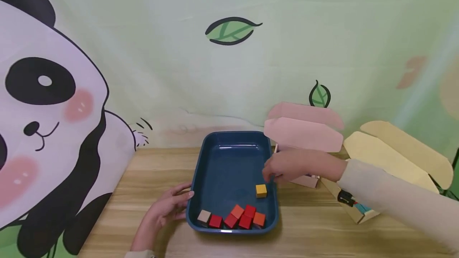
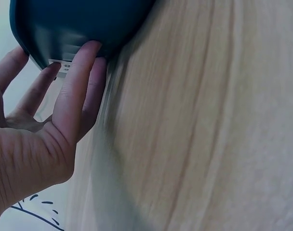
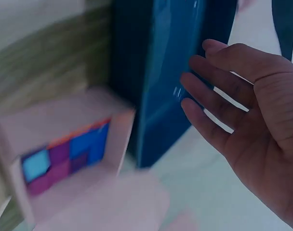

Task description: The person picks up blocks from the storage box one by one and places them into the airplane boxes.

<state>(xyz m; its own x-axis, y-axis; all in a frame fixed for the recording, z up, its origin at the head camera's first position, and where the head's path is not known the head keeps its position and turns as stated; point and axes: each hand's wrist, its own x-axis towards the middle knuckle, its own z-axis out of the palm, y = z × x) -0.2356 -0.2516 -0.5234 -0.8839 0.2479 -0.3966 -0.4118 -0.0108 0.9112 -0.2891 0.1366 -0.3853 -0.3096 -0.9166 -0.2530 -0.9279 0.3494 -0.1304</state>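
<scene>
A deep blue tray [image 1: 229, 162] stands on the wooden table with several small cubes in it. The yellow cube [image 1: 261, 191] sits alone towards the right side. Along the near end are a whitish cube [image 1: 204, 217], several red cubes [image 1: 216, 221] and orange cubes [image 1: 259, 219]. My left hand [image 1: 166, 207] touches the tray's left side from outside, fingers mostly straight, as the left wrist view shows. Above the tray's right rim hovers my right hand [image 1: 288, 165], its fingers spread and slightly bent around nothing in the right wrist view.
Right of the tray, a pink box [image 3: 69, 115] with its lid up holds blue and purple cubes [image 3: 86, 144]. Farther right, a yellow open box [image 1: 358, 214] has a black and a blue item visible, partly under my right sleeve. A panda-print cloth [image 1: 172, 71] hangs behind the table.
</scene>
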